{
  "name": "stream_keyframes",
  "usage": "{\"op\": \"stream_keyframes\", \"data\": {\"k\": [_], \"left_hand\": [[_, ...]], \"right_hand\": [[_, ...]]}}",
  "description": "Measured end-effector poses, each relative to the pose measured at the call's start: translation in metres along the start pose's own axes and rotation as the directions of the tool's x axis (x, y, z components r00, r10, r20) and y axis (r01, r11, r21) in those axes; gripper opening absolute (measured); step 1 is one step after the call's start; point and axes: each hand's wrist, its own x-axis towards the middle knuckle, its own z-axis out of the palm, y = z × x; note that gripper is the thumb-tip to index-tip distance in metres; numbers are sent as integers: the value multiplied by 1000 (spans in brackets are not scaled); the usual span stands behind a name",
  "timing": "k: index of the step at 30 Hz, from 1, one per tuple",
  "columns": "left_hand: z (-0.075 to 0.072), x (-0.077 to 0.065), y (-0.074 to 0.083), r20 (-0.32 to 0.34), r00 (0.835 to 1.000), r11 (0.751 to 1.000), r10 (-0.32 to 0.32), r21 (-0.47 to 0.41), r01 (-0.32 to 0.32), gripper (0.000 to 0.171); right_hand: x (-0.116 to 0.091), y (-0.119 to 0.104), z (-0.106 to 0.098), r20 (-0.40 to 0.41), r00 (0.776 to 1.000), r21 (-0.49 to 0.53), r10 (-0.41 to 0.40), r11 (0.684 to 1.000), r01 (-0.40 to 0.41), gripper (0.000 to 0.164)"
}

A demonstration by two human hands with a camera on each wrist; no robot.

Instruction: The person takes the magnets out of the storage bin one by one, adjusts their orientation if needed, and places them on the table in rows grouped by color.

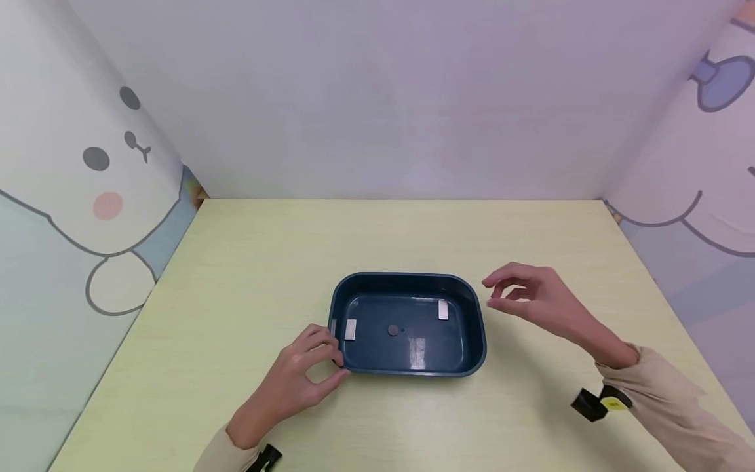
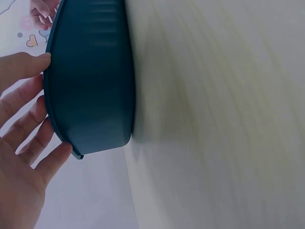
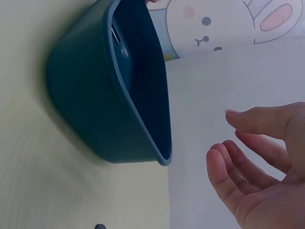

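1. Between the left hand and the right hand, a dark blue tub is sitting upright on the table.
2. The left hand is pinching the tub's rim at the corner beside it.
3. The right hand is hovering just beside the opposite end, fingers loosely curved, holding nothing.
4. Near the left hand, a white strip is lying inside; a second white strip is lying toward the right hand.
5. Only one-handed contact seems done; the right-hand end is standing untouched.
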Motion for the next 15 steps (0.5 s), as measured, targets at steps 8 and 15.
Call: {"op": "stream_keyframes", "data": {"k": [8, 15], "left_hand": [[0, -1, 0, 5, 1000, 1000, -8, 4, 8, 14], [0, -1, 0, 5, 1000, 1000, -8, 0, 8, 15]], "right_hand": [[12, -3, 12, 43, 999, 47, -25, 999, 23, 25], [18, -3, 22, 80, 996, 86, -46, 996, 39, 25]]}}
